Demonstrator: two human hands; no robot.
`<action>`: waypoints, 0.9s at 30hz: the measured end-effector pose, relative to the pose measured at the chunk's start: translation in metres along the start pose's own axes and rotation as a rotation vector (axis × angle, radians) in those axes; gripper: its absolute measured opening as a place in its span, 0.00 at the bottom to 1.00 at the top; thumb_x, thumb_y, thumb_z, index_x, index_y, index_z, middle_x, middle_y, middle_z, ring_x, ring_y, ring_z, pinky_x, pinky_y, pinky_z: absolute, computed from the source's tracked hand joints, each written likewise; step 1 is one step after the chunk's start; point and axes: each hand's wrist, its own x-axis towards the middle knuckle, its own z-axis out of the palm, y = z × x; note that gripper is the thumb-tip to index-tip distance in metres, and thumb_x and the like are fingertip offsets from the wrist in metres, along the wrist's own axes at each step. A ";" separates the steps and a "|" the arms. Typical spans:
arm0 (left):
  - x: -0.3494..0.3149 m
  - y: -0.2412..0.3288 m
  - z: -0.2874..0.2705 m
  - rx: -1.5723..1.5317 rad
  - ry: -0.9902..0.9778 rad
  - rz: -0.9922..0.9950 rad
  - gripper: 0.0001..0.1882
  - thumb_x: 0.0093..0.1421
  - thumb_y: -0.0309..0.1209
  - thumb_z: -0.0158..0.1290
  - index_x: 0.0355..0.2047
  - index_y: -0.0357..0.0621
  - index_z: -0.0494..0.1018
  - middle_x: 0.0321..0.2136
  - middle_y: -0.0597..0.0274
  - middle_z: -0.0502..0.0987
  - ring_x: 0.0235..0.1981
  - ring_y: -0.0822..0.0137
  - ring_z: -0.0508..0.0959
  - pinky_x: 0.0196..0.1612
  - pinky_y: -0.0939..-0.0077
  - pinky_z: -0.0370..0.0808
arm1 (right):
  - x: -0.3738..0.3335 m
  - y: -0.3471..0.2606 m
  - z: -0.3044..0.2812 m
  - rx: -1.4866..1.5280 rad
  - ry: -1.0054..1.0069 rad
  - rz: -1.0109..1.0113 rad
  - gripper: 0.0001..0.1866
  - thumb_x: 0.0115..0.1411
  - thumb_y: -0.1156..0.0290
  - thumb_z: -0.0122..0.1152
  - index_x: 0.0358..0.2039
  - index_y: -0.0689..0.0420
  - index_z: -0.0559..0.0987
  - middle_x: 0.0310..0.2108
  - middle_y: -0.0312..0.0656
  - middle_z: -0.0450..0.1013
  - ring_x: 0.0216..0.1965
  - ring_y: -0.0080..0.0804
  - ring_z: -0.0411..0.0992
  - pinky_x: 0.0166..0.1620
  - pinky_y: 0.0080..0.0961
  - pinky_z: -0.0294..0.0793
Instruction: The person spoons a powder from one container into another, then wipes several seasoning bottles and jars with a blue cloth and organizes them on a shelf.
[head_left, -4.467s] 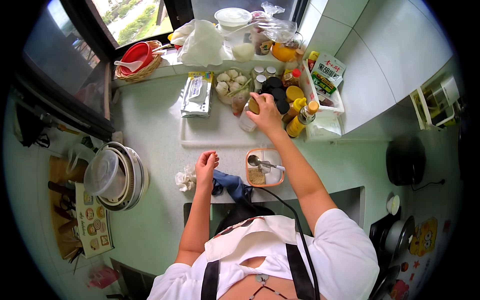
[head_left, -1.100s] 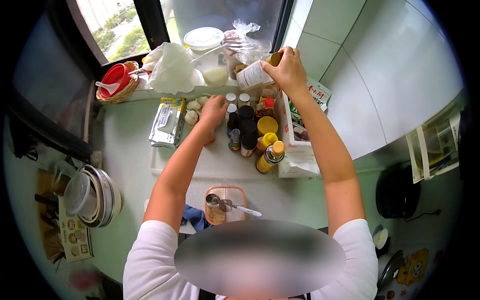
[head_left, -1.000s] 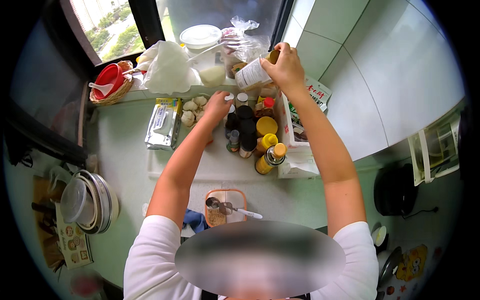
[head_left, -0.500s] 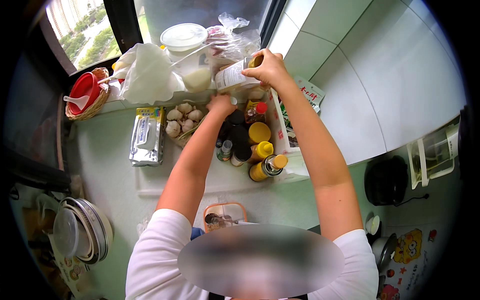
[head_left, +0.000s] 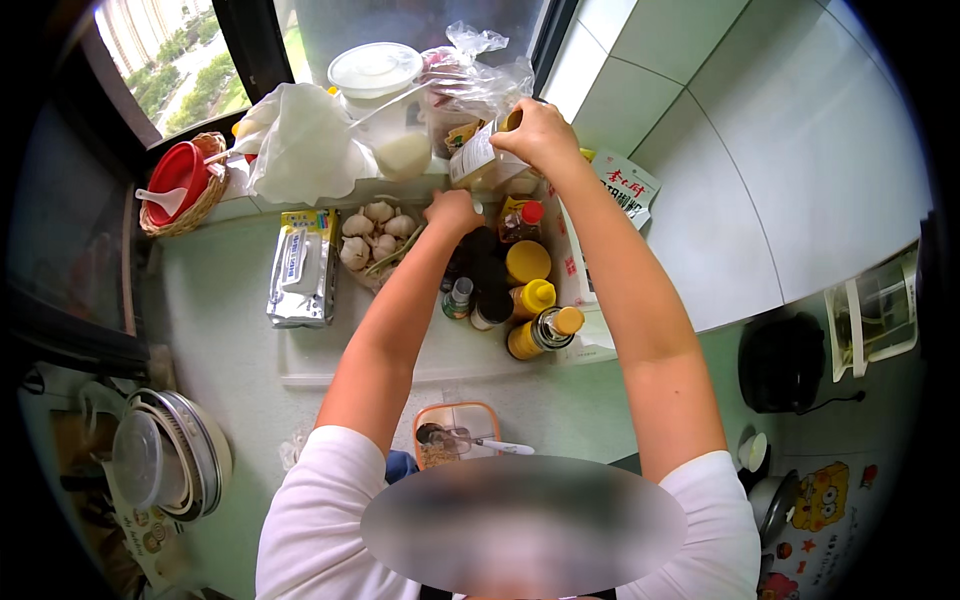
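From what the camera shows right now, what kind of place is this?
Most likely a small home kitchen. A cluster of seasoning bottles stands on the pale countertop, a bowl of garlic bulbs sits beside them, and the right hand holds a spice jar near the windowsill.

**Crowded kitchen tabletop by a window**

A wicker basket [head_left: 180, 205] holding a red bowl [head_left: 170, 180] sits on the sill. Garlic bulbs [head_left: 370, 232] lie beside a silver foil packet [head_left: 300, 268]. Stacked metal bowls [head_left: 170, 465] stand far left. An orange-rimmed container [head_left: 455, 447] holds a spoon [head_left: 470, 440].
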 end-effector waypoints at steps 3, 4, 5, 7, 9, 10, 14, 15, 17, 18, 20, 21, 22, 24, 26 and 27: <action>-0.006 0.005 -0.003 0.012 -0.049 -0.017 0.24 0.42 0.42 0.55 0.38 0.41 0.73 0.39 0.54 0.74 0.47 0.49 0.65 0.45 0.61 0.69 | 0.001 0.000 0.001 -0.057 -0.008 -0.049 0.31 0.35 0.55 0.62 0.43 0.54 0.71 0.41 0.49 0.69 0.45 0.39 0.67 0.46 0.29 0.69; -0.008 0.008 -0.004 0.007 -0.071 -0.031 0.24 0.42 0.41 0.55 0.39 0.41 0.72 0.41 0.55 0.73 0.50 0.52 0.63 0.45 0.59 0.69 | 0.001 -0.001 0.000 -0.072 -0.022 -0.050 0.32 0.35 0.55 0.62 0.43 0.54 0.71 0.41 0.49 0.69 0.45 0.38 0.67 0.46 0.29 0.69; -0.010 0.010 -0.004 -0.001 -0.093 -0.043 0.25 0.43 0.40 0.55 0.40 0.40 0.71 0.42 0.56 0.72 0.53 0.54 0.61 0.45 0.57 0.69 | 0.000 -0.002 -0.001 -0.091 -0.036 -0.050 0.32 0.35 0.55 0.62 0.43 0.54 0.71 0.41 0.49 0.69 0.46 0.38 0.67 0.46 0.29 0.69; -0.012 0.006 -0.002 0.000 -0.042 -0.005 0.23 0.42 0.41 0.55 0.37 0.41 0.73 0.39 0.54 0.74 0.48 0.49 0.65 0.45 0.59 0.69 | 0.005 -0.001 0.007 -0.108 -0.065 -0.017 0.32 0.35 0.54 0.62 0.43 0.54 0.71 0.40 0.48 0.69 0.46 0.38 0.67 0.46 0.29 0.69; -0.015 0.004 -0.003 0.000 -0.058 -0.005 0.23 0.42 0.41 0.55 0.37 0.41 0.73 0.39 0.54 0.74 0.48 0.48 0.65 0.45 0.59 0.69 | 0.008 -0.001 0.013 -0.129 -0.065 -0.016 0.31 0.36 0.53 0.63 0.42 0.54 0.72 0.40 0.48 0.70 0.46 0.37 0.67 0.46 0.30 0.69; -0.014 0.006 -0.005 -0.001 -0.099 -0.021 0.23 0.43 0.40 0.55 0.39 0.41 0.72 0.41 0.55 0.73 0.51 0.51 0.63 0.45 0.58 0.69 | 0.010 -0.001 0.016 -0.140 -0.048 -0.030 0.31 0.37 0.52 0.63 0.42 0.54 0.72 0.40 0.48 0.70 0.46 0.37 0.67 0.47 0.30 0.69; -0.012 0.004 -0.005 0.015 -0.155 -0.026 0.25 0.44 0.40 0.55 0.42 0.41 0.71 0.44 0.56 0.71 0.54 0.53 0.61 0.46 0.58 0.68 | 0.010 -0.012 0.009 -0.201 -0.120 -0.089 0.31 0.38 0.50 0.64 0.42 0.56 0.72 0.42 0.49 0.69 0.45 0.38 0.68 0.46 0.29 0.70; -0.014 0.005 -0.006 0.017 -0.164 -0.033 0.25 0.44 0.40 0.54 0.43 0.42 0.70 0.45 0.56 0.71 0.54 0.53 0.60 0.47 0.58 0.68 | 0.010 -0.011 0.010 -0.198 -0.111 -0.095 0.32 0.38 0.50 0.63 0.42 0.56 0.72 0.41 0.49 0.69 0.45 0.39 0.68 0.46 0.30 0.69; -0.018 0.007 -0.013 0.018 -0.183 -0.047 0.25 0.45 0.40 0.54 0.44 0.44 0.70 0.45 0.57 0.70 0.54 0.52 0.60 0.47 0.59 0.68 | 0.010 -0.010 0.013 -0.195 -0.094 -0.106 0.34 0.36 0.49 0.61 0.44 0.56 0.71 0.40 0.50 0.70 0.45 0.40 0.68 0.47 0.32 0.68; -0.020 0.009 -0.018 0.036 -0.181 -0.041 0.25 0.45 0.41 0.54 0.44 0.45 0.70 0.45 0.57 0.70 0.54 0.52 0.59 0.48 0.59 0.67 | 0.009 -0.010 0.013 -0.196 -0.080 -0.100 0.35 0.37 0.49 0.61 0.45 0.56 0.71 0.41 0.50 0.70 0.45 0.40 0.68 0.47 0.32 0.68; -0.024 0.010 -0.025 0.075 -0.176 -0.029 0.25 0.45 0.42 0.53 0.45 0.48 0.70 0.46 0.57 0.69 0.54 0.51 0.59 0.48 0.60 0.67 | 0.004 -0.008 0.010 -0.195 -0.049 -0.088 0.37 0.37 0.49 0.60 0.47 0.56 0.69 0.43 0.50 0.69 0.46 0.41 0.68 0.48 0.33 0.67; -0.023 0.008 -0.024 0.080 -0.123 -0.006 0.24 0.44 0.44 0.54 0.41 0.47 0.71 0.43 0.57 0.71 0.51 0.51 0.62 0.48 0.60 0.66 | 0.005 -0.006 0.010 -0.190 -0.066 -0.080 0.37 0.37 0.49 0.60 0.47 0.56 0.69 0.44 0.50 0.68 0.46 0.41 0.68 0.48 0.33 0.67; -0.021 0.004 -0.019 0.086 -0.071 0.018 0.24 0.43 0.46 0.54 0.38 0.46 0.72 0.39 0.56 0.72 0.48 0.51 0.65 0.48 0.60 0.65 | 0.007 -0.003 0.011 -0.186 -0.083 -0.072 0.37 0.37 0.48 0.60 0.48 0.56 0.69 0.45 0.50 0.68 0.46 0.41 0.67 0.48 0.33 0.67; -0.013 -0.005 -0.009 0.094 -0.049 0.074 0.24 0.41 0.48 0.55 0.35 0.46 0.73 0.36 0.55 0.74 0.44 0.52 0.68 0.49 0.61 0.63 | 0.010 0.000 0.013 -0.182 -0.096 -0.068 0.38 0.37 0.48 0.60 0.48 0.55 0.68 0.45 0.50 0.67 0.47 0.41 0.67 0.48 0.33 0.67; -0.002 -0.012 -0.007 0.097 -0.109 0.143 0.26 0.40 0.49 0.55 0.36 0.45 0.73 0.35 0.55 0.75 0.43 0.54 0.70 0.50 0.62 0.60 | 0.010 0.001 0.014 -0.186 -0.085 -0.073 0.37 0.37 0.48 0.60 0.48 0.54 0.69 0.45 0.51 0.67 0.47 0.41 0.67 0.48 0.33 0.67; 0.000 -0.013 -0.008 0.089 -0.124 0.160 0.25 0.39 0.48 0.55 0.35 0.45 0.74 0.33 0.55 0.75 0.41 0.55 0.71 0.50 0.63 0.59 | 0.009 0.002 0.013 -0.184 -0.076 -0.072 0.36 0.37 0.48 0.60 0.47 0.54 0.69 0.44 0.51 0.68 0.46 0.42 0.67 0.48 0.33 0.68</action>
